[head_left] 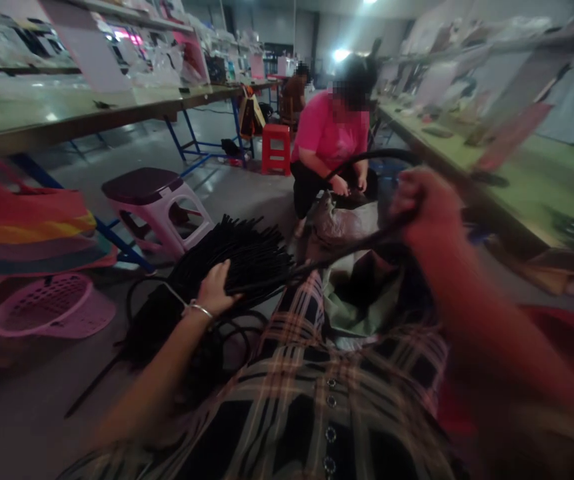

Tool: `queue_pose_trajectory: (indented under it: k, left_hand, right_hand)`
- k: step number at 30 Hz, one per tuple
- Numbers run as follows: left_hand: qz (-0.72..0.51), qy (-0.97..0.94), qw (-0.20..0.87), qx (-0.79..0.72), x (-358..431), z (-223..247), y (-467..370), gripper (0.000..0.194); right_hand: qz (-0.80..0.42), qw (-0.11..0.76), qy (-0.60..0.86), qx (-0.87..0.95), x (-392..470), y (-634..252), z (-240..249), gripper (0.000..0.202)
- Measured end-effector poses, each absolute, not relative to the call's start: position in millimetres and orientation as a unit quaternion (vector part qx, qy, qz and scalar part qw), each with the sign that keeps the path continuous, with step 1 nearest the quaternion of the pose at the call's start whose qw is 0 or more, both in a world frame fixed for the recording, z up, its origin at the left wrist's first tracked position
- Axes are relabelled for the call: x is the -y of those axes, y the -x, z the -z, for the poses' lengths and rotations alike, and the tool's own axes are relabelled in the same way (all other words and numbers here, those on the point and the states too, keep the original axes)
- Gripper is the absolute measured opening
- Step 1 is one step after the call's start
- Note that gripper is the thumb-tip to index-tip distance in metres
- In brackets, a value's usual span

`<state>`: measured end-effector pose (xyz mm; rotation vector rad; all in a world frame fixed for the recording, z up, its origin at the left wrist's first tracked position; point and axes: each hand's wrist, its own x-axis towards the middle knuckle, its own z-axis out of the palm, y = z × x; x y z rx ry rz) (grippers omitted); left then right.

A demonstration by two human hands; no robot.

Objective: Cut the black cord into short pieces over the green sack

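A long black cord point(317, 263) runs between my two hands across my lap. My left hand point(215, 290), with a bracelet at the wrist, is closed round its left end beside a thick bundle of black strands point(247, 253). Raised at the right, my right hand point(424, 200) is a blurred fist round the cord, which loops up behind it. Below the cord, between my knees, a pale sack point(357, 310) lies open with something dark inside.
A person in a pink shirt point(329, 130) sits ahead, hands near a plastic bag point(349, 223). At left are a stool point(141, 187), a pink basket point(49, 310) and a striped bag point(31, 227). Worktables point(17, 133) line both sides.
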<state>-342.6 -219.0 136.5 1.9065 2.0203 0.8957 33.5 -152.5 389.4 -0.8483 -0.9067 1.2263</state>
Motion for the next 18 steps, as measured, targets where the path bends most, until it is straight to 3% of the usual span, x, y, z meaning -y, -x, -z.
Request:
queue_pose_trajectory:
  k: [2,6,10,14,18]
  left_hand:
    - [-0.336,-0.752,0.15,-0.547,220.9,-162.1,285.0,0.082]
    - [-0.349,-0.781,0.314,-0.413,236.3,-196.8,200.1,0.034]
    - [-0.339,-0.765,0.29,-0.465,231.6,-191.1,206.8,0.03]
    - [-0.283,-0.727,0.206,-0.59,217.4,-155.6,286.7,0.032]
    - [-0.218,-0.561,0.158,-0.782,225.9,-140.2,365.5,0.026]
  right_hand:
    - [-0.519,0.675,0.34,0.399,163.9,-16.1,-368.5,0.014]
    - [-0.556,0.665,0.302,0.397,178.1,-4.1,-345.2,0.028]
    - [-0.601,0.653,0.282,0.364,174.1,-37.2,-343.1,0.027]
    - [-0.614,0.672,0.262,0.32,153.5,-97.1,-336.2,0.029]
    - [-0.639,0.663,0.31,0.237,124.1,-148.1,-310.8,0.029]
